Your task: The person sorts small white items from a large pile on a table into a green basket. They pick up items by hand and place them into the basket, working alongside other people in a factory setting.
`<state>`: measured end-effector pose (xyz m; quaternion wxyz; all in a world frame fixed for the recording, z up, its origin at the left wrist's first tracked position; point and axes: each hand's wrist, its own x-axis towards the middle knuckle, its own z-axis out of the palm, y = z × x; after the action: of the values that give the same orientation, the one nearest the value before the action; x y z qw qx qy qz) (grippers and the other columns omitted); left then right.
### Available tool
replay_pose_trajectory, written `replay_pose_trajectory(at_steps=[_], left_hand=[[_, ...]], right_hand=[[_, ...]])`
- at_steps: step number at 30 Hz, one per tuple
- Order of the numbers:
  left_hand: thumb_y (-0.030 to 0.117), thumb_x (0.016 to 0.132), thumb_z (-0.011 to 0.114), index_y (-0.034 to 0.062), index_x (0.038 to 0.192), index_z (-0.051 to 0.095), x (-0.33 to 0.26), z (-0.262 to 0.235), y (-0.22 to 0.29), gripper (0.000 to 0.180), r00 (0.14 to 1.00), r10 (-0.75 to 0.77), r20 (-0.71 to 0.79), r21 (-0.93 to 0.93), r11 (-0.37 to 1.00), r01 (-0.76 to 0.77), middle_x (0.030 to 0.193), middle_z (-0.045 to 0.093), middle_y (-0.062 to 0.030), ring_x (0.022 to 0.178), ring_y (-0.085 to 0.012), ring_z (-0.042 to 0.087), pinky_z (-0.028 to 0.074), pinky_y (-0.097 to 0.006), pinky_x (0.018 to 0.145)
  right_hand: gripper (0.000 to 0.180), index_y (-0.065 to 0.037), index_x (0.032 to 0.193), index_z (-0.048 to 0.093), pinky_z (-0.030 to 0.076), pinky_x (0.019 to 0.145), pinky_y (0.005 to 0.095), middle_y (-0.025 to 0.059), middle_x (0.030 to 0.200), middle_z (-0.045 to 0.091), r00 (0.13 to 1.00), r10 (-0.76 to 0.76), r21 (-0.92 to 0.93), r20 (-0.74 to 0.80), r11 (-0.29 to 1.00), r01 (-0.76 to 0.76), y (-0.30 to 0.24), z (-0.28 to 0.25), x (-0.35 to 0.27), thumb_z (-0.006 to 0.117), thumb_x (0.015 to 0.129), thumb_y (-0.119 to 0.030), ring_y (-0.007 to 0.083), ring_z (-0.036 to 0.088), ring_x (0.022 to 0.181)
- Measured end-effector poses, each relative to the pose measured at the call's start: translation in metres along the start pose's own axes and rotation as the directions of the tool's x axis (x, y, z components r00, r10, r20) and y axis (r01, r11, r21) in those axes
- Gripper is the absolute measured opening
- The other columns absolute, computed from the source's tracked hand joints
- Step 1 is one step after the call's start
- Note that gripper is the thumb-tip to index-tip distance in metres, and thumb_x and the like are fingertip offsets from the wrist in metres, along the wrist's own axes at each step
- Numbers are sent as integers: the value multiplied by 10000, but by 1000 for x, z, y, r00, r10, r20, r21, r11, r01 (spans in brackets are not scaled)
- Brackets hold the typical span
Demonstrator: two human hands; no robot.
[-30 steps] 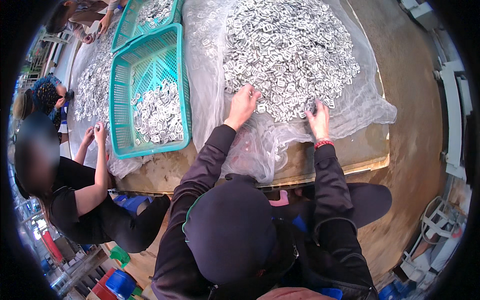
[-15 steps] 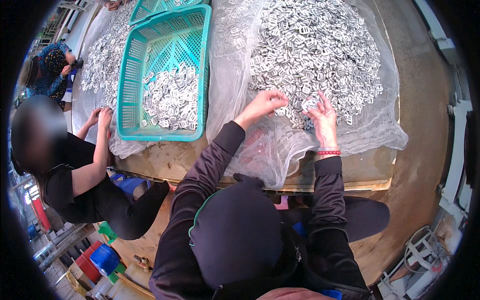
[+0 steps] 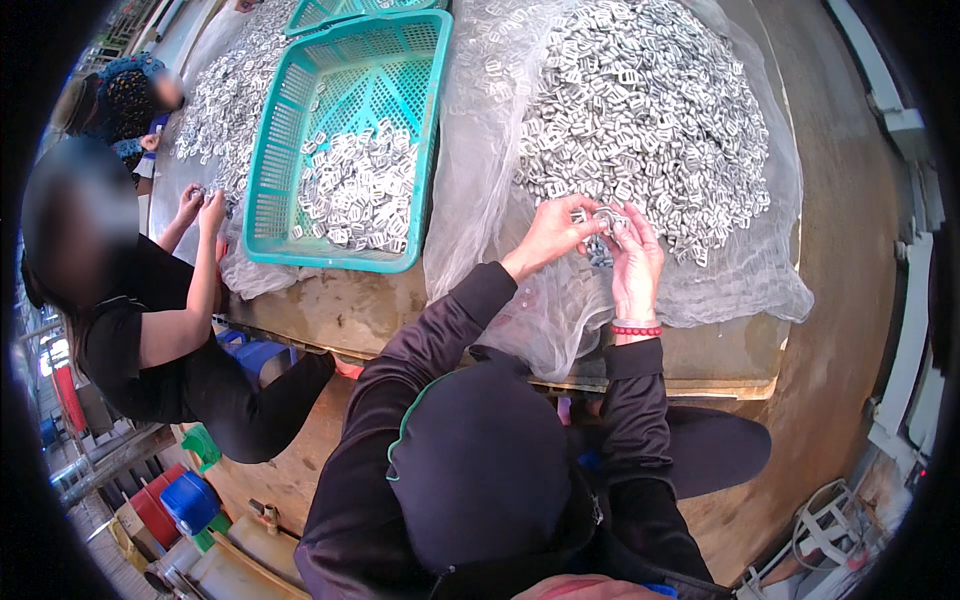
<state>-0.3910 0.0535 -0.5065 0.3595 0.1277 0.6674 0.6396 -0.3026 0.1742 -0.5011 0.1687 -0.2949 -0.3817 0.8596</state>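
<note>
Silver buckles are pinched in the right hand by the near edge of the pile on the desk, and the left hand has come close, so both hands meet there, but I can't tell if its grip holds any.

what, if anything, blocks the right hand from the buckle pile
Nothing visible: the right hand is at the near edge of the pile, with the left hand beside it, not between.
</note>
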Motion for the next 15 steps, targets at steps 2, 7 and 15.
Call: replay_pose_trajectory(at_steps=[2, 7, 15], left_hand=[[153, 836, 674, -15, 959, 648, 0, -3, 6, 210, 968, 232, -93, 263, 943, -201, 772, 658, -84, 604, -123, 615, 489, -263, 513], [118, 818, 662, 7, 909, 666, 4, -18, 18, 144, 858, 510, -56, 522, 748, -410, 801, 653, -93, 740, -166, 643, 493, -313, 655], [142, 792, 681, 77, 988, 645, -2, -13, 13, 210, 878, 440, 186, 431, 767, -475, 875, 607, -114, 800, -264, 615, 484, -371, 714]], right_hand=[[333, 38, 1159, 580, 492, 863, 293, 139, 1094, 629, 982, -177, -232, -71, 960, 157, 5, -1, 0, 580, 829, 84, 174, 600, 1001], [188, 11, 970, 638, 485, 729, 238, 58, 872, 641, 962, -212, -384, -171, 914, 133, -1, -18, -1, 638, 795, 78, 109, 597, 787], [168, -14, 884, 628, 463, 679, 211, 16, 787, 628, 986, -79, -565, 145, 812, 148, -23, -19, 8, 687, 750, 68, 74, 566, 710]])
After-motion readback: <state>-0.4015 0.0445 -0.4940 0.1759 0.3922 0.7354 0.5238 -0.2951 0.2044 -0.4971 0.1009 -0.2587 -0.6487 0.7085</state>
